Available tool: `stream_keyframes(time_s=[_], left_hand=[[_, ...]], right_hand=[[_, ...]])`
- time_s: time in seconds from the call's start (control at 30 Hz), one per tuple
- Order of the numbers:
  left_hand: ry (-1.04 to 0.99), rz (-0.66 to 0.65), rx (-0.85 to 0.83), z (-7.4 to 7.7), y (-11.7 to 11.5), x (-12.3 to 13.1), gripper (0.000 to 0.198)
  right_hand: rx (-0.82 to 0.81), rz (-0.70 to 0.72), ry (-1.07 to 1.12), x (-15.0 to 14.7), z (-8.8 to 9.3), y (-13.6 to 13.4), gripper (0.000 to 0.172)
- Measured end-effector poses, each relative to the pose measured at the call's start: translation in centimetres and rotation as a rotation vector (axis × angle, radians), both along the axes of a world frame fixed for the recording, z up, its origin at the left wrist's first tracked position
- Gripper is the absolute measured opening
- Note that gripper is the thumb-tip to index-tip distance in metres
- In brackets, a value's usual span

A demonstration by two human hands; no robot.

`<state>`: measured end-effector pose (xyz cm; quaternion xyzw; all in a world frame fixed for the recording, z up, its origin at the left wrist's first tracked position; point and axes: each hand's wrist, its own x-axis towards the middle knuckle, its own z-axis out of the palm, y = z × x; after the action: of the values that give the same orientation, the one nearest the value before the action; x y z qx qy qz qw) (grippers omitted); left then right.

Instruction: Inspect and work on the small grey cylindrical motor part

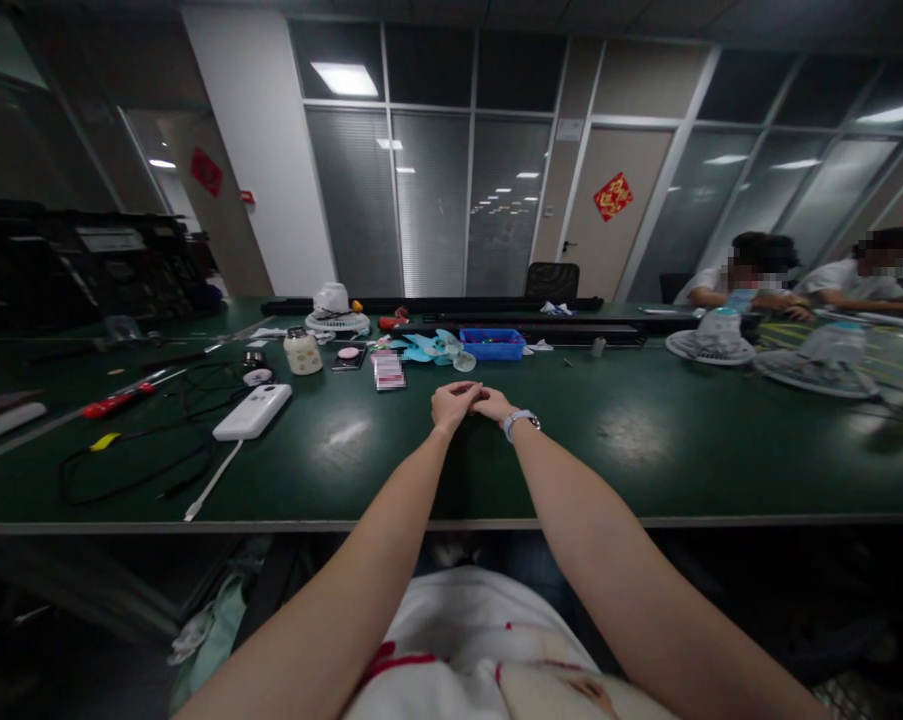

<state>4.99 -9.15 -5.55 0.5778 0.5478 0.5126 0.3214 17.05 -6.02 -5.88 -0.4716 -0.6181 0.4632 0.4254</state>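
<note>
Over the middle of the green table [391, 470], my left hand [453, 403] and my right hand [491, 404] meet at the fingertips. Both have their fingers bent and pressed together; whatever may be between them is too small or hidden to make out. A watch with a pale strap [522, 424] is on my right wrist. Just beyond the hands lie a blue tray [491, 345] with small items in it, a crumpled light-blue glove-like piece [428, 347] and a small clear round lid [464, 361]. A pink and white card [388, 370] lies to their left.
On the left are a white power bank [253, 412] with a cable, a red-handled tool [117, 402], black cables and a cream jar [302, 352]. White fans [711, 345] stand at the right, near two people seated across the table. Long black bars run along the back.
</note>
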Motion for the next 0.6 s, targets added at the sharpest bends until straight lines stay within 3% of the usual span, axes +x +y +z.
stream_keyframes(time_s=[0.2,0.37,0.47,0.6], left_hand=[[-0.057,-0.008,0.005,0.4,0.0,-0.2,0.027],[-0.121,-0.006,-0.033,1.7,0.3,-1.3,0.029],[-0.143,-0.008,-0.046,3.7,0.9,-2.4,0.031],[-0.138,-0.055,0.008,8.0,2.8,-2.5,0.032]], right_hand=[[-0.091,0.035,0.139,2.1,1.8,-0.2,0.029],[-0.071,-0.051,0.185,4.1,2.2,-0.5,0.031],[-0.004,-0.117,0.163,4.7,2.9,0.1,0.031],[0.154,-0.162,0.090,4.3,5.5,2.3,0.031]])
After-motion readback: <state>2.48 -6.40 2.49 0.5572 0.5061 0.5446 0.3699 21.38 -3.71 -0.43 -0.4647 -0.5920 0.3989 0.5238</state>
